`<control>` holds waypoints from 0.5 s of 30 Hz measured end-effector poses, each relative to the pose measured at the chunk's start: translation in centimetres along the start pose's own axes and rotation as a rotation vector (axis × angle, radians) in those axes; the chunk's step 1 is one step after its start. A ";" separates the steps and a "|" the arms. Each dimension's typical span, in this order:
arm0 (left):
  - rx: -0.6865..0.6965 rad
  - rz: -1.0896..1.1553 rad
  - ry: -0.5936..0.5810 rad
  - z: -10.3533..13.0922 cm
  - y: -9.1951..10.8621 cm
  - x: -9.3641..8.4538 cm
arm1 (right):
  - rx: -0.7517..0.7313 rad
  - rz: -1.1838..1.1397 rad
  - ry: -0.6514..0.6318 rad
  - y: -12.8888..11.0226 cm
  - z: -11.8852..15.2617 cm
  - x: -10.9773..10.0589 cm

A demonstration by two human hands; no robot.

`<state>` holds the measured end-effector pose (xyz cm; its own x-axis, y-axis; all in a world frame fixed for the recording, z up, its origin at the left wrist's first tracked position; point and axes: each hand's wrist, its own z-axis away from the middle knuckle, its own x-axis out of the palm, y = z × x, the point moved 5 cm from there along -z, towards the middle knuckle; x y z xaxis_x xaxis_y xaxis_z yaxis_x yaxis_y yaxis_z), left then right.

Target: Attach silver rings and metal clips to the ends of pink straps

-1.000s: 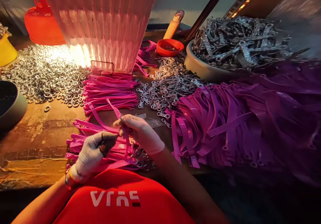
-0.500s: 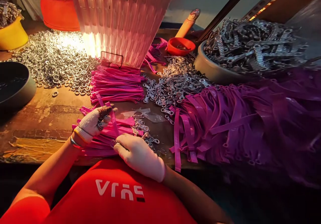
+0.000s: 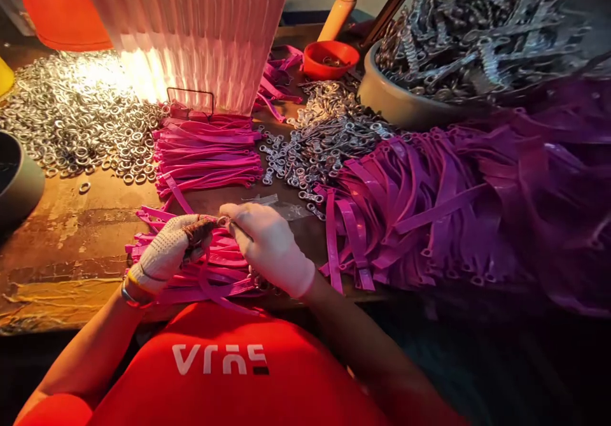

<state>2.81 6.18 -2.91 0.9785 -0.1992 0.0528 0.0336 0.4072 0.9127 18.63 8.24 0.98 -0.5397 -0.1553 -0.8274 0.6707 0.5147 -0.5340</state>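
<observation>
My left hand (image 3: 167, 248), in a dotted knit glove with darkened fingertips, is closed on a pink strap (image 3: 207, 279) that hangs down towards my shirt. My right hand (image 3: 274, 244), in a plain white glove, has its fingers pinched against the left fingertips. Between them shows a small metal ring-like piece (image 3: 223, 221), mostly covered by fingers. Below both hands lies a pile of pink straps (image 3: 176, 293), some with metal links at their right ends, partly hidden by my right hand.
Behind the hands is a stack of pink straps (image 3: 210, 152). Metal rings (image 3: 86, 114) are heaped at left under a red lamp (image 3: 62, 6); metal links (image 3: 315, 139) lie right of centre. Purple straps (image 3: 410, 216) and a tub (image 3: 405, 104) of metal pieces stand at right, near a red bowl (image 3: 331, 60).
My right hand has risen from the near strap pile to meet my left fingertips. The held strap now droops below my left hand. The whole view has shifted slightly.
</observation>
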 end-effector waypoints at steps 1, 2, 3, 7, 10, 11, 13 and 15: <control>-0.017 -0.014 0.002 0.0 -0.2 0.1 | 0.002 0.091 -0.034 -0.1 -0.2 0.1; -0.033 -0.020 0.004 0.0 -0.3 0.1 | -0.011 0.168 -0.073 -0.2 -0.3 0.2; -0.046 -0.023 0.005 0.0 -0.3 0.2 | -0.038 0.232 -0.111 -0.5 -0.4 0.4; -0.097 -0.105 -0.035 -0.3 0.1 0.2 | -0.202 0.431 -0.187 -1.4 -0.2 0.9; -0.027 -0.237 -0.110 -0.6 1.0 0.5 | -0.264 0.505 -0.207 -1.4 0.0 1.3; 0.015 -0.292 -0.130 -0.8 1.3 0.7 | -0.263 0.507 -0.220 -1.2 0.1 1.5; 0.087 -0.397 -0.149 -1.0 1.6 0.9 | -0.239 0.501 -0.243 -0.8 0.3 1.7; 0.122 -0.468 -0.151 -1.3 1.6 1.2 | -0.205 0.501 -0.267 -0.4 0.6 1.8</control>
<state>4.33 7.69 -1.91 0.8233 -0.4662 -0.3238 0.4290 0.1374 0.8928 17.71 7.28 -0.44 -0.0187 -0.0448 -0.9988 0.6845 0.7276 -0.0454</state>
